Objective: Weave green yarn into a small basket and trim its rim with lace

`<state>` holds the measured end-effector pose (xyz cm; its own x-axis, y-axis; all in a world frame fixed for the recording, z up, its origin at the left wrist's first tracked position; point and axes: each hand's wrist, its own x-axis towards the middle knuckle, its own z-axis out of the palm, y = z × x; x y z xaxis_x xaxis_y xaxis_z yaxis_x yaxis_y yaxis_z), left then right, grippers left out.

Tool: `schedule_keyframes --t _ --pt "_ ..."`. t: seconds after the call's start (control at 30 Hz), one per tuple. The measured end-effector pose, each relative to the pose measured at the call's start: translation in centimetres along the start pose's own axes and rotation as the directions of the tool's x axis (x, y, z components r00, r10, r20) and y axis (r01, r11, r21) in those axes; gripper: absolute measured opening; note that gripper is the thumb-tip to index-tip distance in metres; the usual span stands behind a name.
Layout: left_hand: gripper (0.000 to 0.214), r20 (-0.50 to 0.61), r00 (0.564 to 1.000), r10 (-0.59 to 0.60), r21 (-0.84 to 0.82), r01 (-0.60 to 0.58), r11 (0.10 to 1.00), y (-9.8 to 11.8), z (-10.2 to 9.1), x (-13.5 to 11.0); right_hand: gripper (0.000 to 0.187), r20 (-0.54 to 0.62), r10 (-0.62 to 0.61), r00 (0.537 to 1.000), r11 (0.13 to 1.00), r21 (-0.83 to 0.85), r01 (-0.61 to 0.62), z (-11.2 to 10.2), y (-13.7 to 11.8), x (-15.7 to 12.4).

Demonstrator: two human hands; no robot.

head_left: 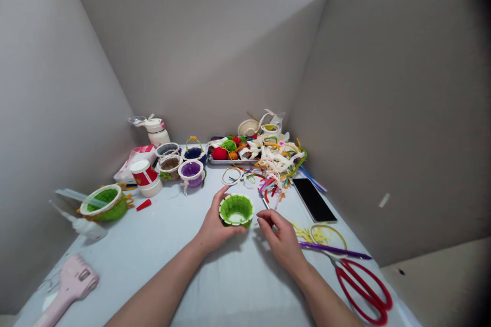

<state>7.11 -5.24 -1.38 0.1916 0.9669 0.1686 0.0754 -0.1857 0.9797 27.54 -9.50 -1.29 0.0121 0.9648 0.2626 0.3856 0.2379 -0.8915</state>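
My left hand is wrapped round the side of a small green yarn-covered cup that stands upright on the white table. My right hand rests on the table just right of the cup, fingers curled towards it and not touching it; I cannot make out anything held in them.
Red scissors and a purple pipe cleaner lie at the right, a black phone beyond them. Yarn balls fill a metal tray at the back beside several small wrapped cups. A green basket and pink glue gun are at left. Grey partitions surround the table.
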Motion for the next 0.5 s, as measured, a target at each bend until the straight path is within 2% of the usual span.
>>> schedule_keyframes --t 0.2,0.33,0.5 --pt "0.101 0.056 0.998 -0.01 -0.009 0.011 1.0 -0.36 -0.47 0.15 0.021 -0.021 -0.034 0.999 0.999 -0.016 0.034 -0.4 -0.56 0.11" --pt "0.106 0.119 0.99 0.071 -0.131 -0.055 0.99 -0.67 -0.78 0.29 0.022 -0.048 -0.023 0.999 0.999 -0.031 0.022 -0.75 -0.68 0.44" --pt "0.086 0.122 0.984 0.131 -0.168 -0.11 0.98 -0.88 -0.86 0.3 0.022 -0.064 0.003 0.998 0.999 -0.053 -0.007 -0.73 -0.39 0.73"
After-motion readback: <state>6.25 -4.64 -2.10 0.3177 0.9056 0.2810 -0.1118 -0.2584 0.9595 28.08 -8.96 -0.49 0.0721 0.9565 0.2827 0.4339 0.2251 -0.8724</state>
